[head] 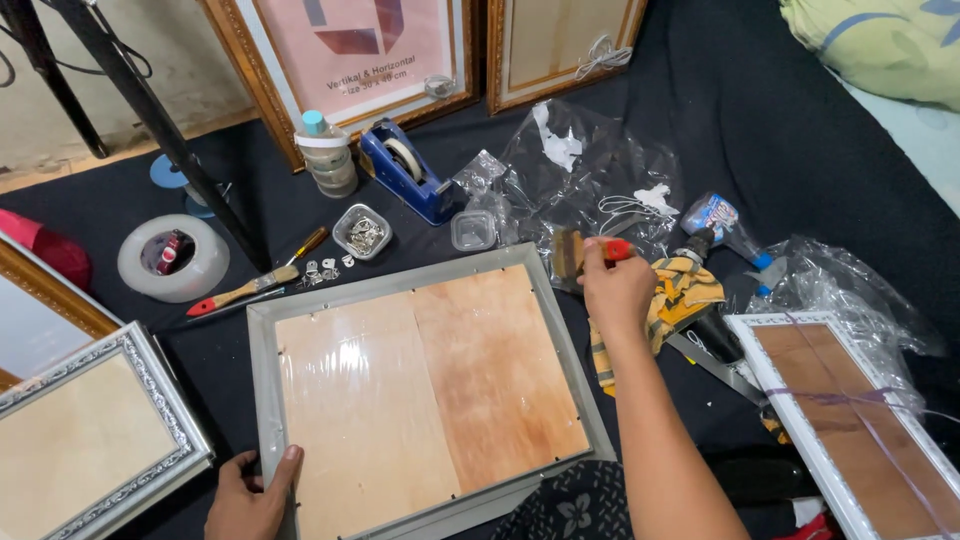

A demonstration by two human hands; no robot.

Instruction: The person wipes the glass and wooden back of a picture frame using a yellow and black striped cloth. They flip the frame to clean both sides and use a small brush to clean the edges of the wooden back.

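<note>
A grey picture frame (400, 284) lies face down on dark cloth, its wooden backing board (430, 380) showing. My left hand (250, 495) grips the frame's near left corner, thumb on the rim. My right hand (615, 285) is past the frame's far right corner, closed on a paintbrush (585, 250) with a red handle and flat bristles pointing left. Under that hand lies a yellow striped cloth (680, 295).
A second brush (250, 290), a small tin of metal clips (362, 232), a blue tape dispenser (405, 170), a tape roll (172, 258), a bottle (328, 155) and crumpled plastic (580, 180) lie beyond the frame. A silver frame (150, 385) sits left, a white frame (800, 410) right.
</note>
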